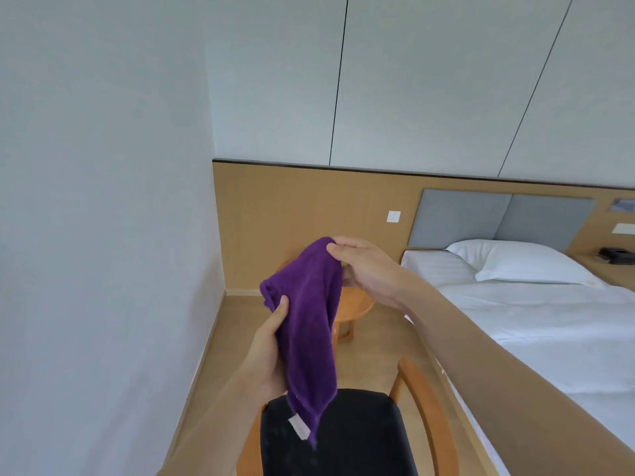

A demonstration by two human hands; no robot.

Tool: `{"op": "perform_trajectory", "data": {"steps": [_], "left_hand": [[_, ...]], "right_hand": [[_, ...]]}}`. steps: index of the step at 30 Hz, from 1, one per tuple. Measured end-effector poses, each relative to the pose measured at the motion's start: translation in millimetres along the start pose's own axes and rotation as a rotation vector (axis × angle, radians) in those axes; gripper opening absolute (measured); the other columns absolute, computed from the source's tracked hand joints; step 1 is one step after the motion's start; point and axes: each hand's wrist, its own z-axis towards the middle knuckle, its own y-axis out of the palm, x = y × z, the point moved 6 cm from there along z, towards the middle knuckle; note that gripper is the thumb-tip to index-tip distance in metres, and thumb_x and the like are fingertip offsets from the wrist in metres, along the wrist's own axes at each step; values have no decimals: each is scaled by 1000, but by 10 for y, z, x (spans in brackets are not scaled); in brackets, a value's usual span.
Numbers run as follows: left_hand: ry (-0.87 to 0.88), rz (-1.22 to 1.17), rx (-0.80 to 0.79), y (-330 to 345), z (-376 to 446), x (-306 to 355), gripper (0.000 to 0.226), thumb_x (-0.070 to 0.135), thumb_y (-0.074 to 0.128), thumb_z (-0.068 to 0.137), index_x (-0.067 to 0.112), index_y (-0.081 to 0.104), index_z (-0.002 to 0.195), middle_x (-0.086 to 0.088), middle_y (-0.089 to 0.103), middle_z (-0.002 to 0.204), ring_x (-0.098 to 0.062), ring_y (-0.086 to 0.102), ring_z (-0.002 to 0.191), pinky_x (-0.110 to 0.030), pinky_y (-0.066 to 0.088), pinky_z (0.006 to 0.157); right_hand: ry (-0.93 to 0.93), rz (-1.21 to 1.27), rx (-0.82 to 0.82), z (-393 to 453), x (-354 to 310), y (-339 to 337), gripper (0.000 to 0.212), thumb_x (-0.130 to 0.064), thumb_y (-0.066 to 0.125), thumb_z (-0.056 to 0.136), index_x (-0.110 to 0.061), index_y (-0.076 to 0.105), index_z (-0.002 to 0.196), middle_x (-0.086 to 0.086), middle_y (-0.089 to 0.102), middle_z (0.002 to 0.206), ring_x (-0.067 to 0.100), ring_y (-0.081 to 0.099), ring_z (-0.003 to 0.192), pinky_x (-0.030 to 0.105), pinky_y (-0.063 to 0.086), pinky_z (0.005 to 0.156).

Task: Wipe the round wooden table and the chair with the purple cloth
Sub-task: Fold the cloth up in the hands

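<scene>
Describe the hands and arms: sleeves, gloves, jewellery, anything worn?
Both arms are bare as far as the frame shows; no sleeves in view. The left hand and right hand are ungloved, with no rings, watch or wristbands visible. Nails look short and unpainted.

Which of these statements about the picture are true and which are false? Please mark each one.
1. Both hands hold the purple cloth. True: the left hand and the right hand each grip it.
2. The cloth lies flat on the round table. False: it hangs in the air.
3. The chair has a black seat. True.
4. The bed is left of the person. False: it is to the right.
5. A white pillow lies on the bed. True.
</scene>
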Motion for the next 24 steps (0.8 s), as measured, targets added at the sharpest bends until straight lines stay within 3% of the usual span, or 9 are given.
{"op": "perform_trajectory", "data": {"steps": [2, 5, 9, 11, 13, 15, 17, 21, 24], "left_hand": [[-16, -27, -60, 9, -14, -46, 69, 63, 68, 90, 10, 65, 133, -24, 61, 135, -42, 63, 117, -53, 49, 99], [-92, -21, -102, 46, -105, -204, 78, 67, 66, 88, 7, 60, 138, -23, 60, 136, -41, 62, 117, -53, 48, 101], [-81, 56, -57, 139, -210, -302, 78, 61, 78, 79, 5, 64, 132, -20, 67, 120, -37, 67, 103, -47, 53, 92], [-54, 55, -46, 221, -258, -297, 61, 50, 86, 75, 8, 73, 118, -16, 72, 109, -33, 71, 95, -43, 56, 84], [-33, 19, -45, 299, -310, -257, 47, 33, 88, 76, 11, 75, 115, -15, 72, 113, -35, 72, 101, -44, 57, 84], [24, 19, 24, 331, -346, -156, 51, 21, 83, 82, 14, 64, 129, -16, 69, 127, -38, 68, 114, -48, 55, 91], [101, 173, 144, 379, -417, -20, 48, 22, 76, 89, 15, 58, 133, -10, 71, 125, -32, 69, 115, -46, 56, 93], [207, 684, 430, 652, -685, 231, 30, 33, 60, 102, 6, 67, 113, -10, 74, 110, -26, 70, 105, -43, 54, 98], [283, 780, 538, 1032, -871, 254, 19, 25, 64, 100, 8, 64, 93, -11, 70, 97, -24, 67, 90, -44, 54, 91]], "right_hand": [[70, 25, 3, -75, 79, -63, 32, -24, 40, 111, -20, 72, 111, 2, 77, 104, 27, 74, 94, 49, 58, 89], [145, 51, 24, -172, 212, -131, 34, -26, 37, 112, -11, 66, 122, 10, 75, 106, 37, 74, 88, 49, 60, 75], [184, 199, 36, -304, 372, -141, 39, -25, 36, 112, -2, 62, 127, 14, 68, 103, 29, 69, 77, 38, 57, 60], [178, 276, 37, -360, 428, -165, 40, -26, 36, 112, -2, 64, 128, 16, 69, 108, 26, 68, 85, 36, 55, 66], [183, 321, 74, -406, 465, -228, 39, -28, 38, 111, -6, 68, 123, 17, 72, 113, 25, 68, 95, 38, 54, 79], [203, 236, 121, -472, 483, -321, 37, -30, 39, 111, -12, 72, 112, 10, 74, 103, 21, 68, 86, 35, 54, 77], [232, 23, 173, -586, 487, -436, 37, -30, 36, 111, -15, 70, 107, 6, 73, 92, 17, 70, 73, 31, 56, 62], [271, -87, 215, -878, 549, -610, 37, -24, 33, 112, -6, 65, 112, 14, 71, 100, 23, 73, 71, 31, 57, 51], [295, -56, 229, -1130, 577, -713, 33, -23, 40, 111, 3, 60, 118, 18, 66, 105, 27, 68, 80, 34, 57, 57]]}}
